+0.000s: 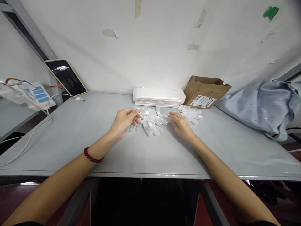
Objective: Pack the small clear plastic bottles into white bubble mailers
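Several small translucent white plastic pieces (152, 121) lie in a loose pile at the middle of the grey table. At the pile's left side is my left hand (125, 121), thumb and fingers pressed together at its edge; what they hold, if anything, is too small to name. My right hand (181, 125) rests at the right part of the pile, fingers slightly bent and touching the pieces; its grip is partly hidden. Right behind the pile lies a stack of flat white packets (158, 95).
An open cardboard box (204, 92) stands at the back right, beside a light blue cloth bag (258, 106). A phone (67, 77) leans at the back left, near a white power strip (39, 95) and a cable (30, 142). The table's front edge (150, 175) runs below my forearms.
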`<state>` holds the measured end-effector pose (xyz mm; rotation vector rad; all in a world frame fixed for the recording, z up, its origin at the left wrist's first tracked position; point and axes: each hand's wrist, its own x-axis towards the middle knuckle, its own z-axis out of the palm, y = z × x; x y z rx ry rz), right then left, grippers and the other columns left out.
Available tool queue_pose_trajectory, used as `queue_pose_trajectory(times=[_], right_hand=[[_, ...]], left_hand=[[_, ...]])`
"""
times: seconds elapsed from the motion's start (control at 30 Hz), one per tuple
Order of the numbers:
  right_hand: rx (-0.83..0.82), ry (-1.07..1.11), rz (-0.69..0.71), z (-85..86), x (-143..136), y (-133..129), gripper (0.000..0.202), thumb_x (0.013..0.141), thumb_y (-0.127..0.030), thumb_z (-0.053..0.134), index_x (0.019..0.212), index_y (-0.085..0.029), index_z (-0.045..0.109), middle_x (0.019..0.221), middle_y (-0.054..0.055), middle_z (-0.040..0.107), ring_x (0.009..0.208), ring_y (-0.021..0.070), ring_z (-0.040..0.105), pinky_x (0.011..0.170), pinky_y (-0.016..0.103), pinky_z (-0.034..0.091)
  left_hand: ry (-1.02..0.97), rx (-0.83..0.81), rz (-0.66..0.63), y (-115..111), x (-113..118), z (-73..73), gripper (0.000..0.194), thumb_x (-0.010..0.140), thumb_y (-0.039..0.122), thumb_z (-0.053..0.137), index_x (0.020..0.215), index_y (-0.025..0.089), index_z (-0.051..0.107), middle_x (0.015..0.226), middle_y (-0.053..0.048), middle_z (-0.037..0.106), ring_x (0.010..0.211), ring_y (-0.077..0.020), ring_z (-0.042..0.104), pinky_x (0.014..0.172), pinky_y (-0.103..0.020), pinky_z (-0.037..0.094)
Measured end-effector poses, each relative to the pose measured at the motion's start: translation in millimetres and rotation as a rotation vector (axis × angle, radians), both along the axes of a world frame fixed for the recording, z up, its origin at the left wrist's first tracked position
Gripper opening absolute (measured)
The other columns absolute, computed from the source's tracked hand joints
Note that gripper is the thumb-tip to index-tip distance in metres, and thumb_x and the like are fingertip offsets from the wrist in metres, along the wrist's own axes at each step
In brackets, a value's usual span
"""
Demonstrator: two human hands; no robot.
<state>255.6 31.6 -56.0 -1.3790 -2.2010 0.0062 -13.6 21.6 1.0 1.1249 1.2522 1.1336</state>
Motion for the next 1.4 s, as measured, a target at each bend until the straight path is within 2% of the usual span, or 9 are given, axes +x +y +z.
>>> queue_pose_trajectory(times=[0.13, 0.3, 0.4, 0.53, 0.67, 0.87, 1.0, 1.13, 1.4], right_hand=[[-0.031, -0.024, -0.043, 1.0, -1, 0, 0.038, 0.086, -0.009, 0.038, 0.115, -0.012, 0.063, 0.124, 0.018, 0.063, 0.118, 0.0293, 0.057, 0.093, 0.047, 0.047], [-0.070, -0.009, -0.141, 0.9, -4, 0, 0.033, 0.084, -0.015, 0.047, 0.112, -0.014, 0.063, 0.114, 0.017, 0.067, 0.106, 0.0321, 0.061, 0.088, 0.049, 0.046], [-0.047, 0.022, -0.181, 2.2, -2, 2, 0.033, 0.084, -0.015, 0.045, 0.112, -0.014, 0.061, 0.111, 0.018, 0.068, 0.104, 0.0324, 0.062, 0.087, 0.048, 0.046], [0.021, 0.194, -0.207, 9.7, 0, 1, 0.030, 0.086, -0.019, 0.044, 0.112, -0.014, 0.059, 0.111, 0.017, 0.068, 0.100, 0.0293, 0.063, 0.084, 0.044, 0.048], [-0.083, 0.487, -0.126, 22.2, -6, -8, 0.030, 0.090, -0.034, 0.046, 0.110, -0.016, 0.060, 0.102, 0.011, 0.069, 0.082, 0.0222, 0.065, 0.076, 0.039, 0.050], [-0.313, 0.663, 0.088, 37.9, -23, -27, 0.031, 0.092, -0.042, 0.047, 0.102, -0.018, 0.062, 0.083, 0.005, 0.066, 0.069, 0.0149, 0.055, 0.068, 0.031, 0.046], [-0.375, 0.670, 0.165, 42.8, -31, -36, 0.030, 0.093, -0.042, 0.048, 0.101, -0.018, 0.063, 0.080, 0.004, 0.065, 0.067, 0.0141, 0.052, 0.063, 0.028, 0.043], [-0.402, 0.635, 0.201, 44.4, -33, -39, 0.029, 0.093, -0.041, 0.047, 0.102, -0.018, 0.063, 0.081, 0.004, 0.066, 0.065, 0.0132, 0.051, 0.062, 0.028, 0.042], [-0.397, 0.592, 0.224, 42.8, -34, -41, 0.028, 0.095, -0.039, 0.047, 0.102, -0.017, 0.063, 0.079, 0.003, 0.065, 0.063, 0.0121, 0.050, 0.060, 0.027, 0.040]], left_hand=[[0.005, 0.020, 0.036, -1, 1, 3.3, 0.018, 0.080, 0.029, 0.065, 0.080, 0.011, 0.067, 0.074, -0.003, 0.063, 0.054, -0.0086, 0.056, 0.050, -0.022, 0.041], [0.006, 0.048, 0.034, -4, 2, 4.1, 0.019, 0.083, 0.028, 0.059, 0.088, 0.011, 0.068, 0.073, -0.003, 0.062, 0.053, -0.0085, 0.055, 0.050, -0.022, 0.040], [0.008, 0.065, 0.027, -4, 2, 3.6, 0.020, 0.084, 0.029, 0.059, 0.088, 0.011, 0.067, 0.073, -0.003, 0.062, 0.053, -0.0084, 0.054, 0.051, -0.022, 0.040], [0.015, 0.087, 0.019, -4, 2, 2.6, 0.020, 0.083, 0.029, 0.059, 0.088, 0.012, 0.068, 0.073, -0.002, 0.062, 0.053, -0.0083, 0.054, 0.051, -0.022, 0.040], [0.035, 0.129, -0.005, -4, 3, 0.3, 0.017, 0.081, 0.026, 0.059, 0.086, 0.012, 0.068, 0.071, -0.002, 0.062, 0.052, -0.0084, 0.054, 0.050, -0.022, 0.040], [0.079, 0.169, -0.162, -9, 6, -0.1, 0.021, 0.081, 0.030, 0.061, 0.092, 0.014, 0.069, 0.073, -0.001, 0.063, 0.055, -0.0095, 0.055, 0.052, -0.024, 0.044], [0.148, 0.165, -0.295, -13, 7, 1.4, 0.024, 0.082, 0.036, 0.061, 0.090, 0.014, 0.069, 0.074, -0.003, 0.065, 0.056, -0.0095, 0.054, 0.051, -0.023, 0.043], [0.215, 0.170, -0.375, -14, 8, 0.6, 0.025, 0.084, 0.037, 0.060, 0.084, 0.014, 0.069, 0.072, -0.003, 0.065, 0.054, -0.0090, 0.054, 0.051, -0.022, 0.042], [0.249, 0.169, -0.433, -16, 10, 0.8, 0.023, 0.084, 0.036, 0.062, 0.077, 0.015, 0.067, 0.069, -0.002, 0.064, 0.055, -0.0093, 0.056, 0.052, -0.022, 0.042]])
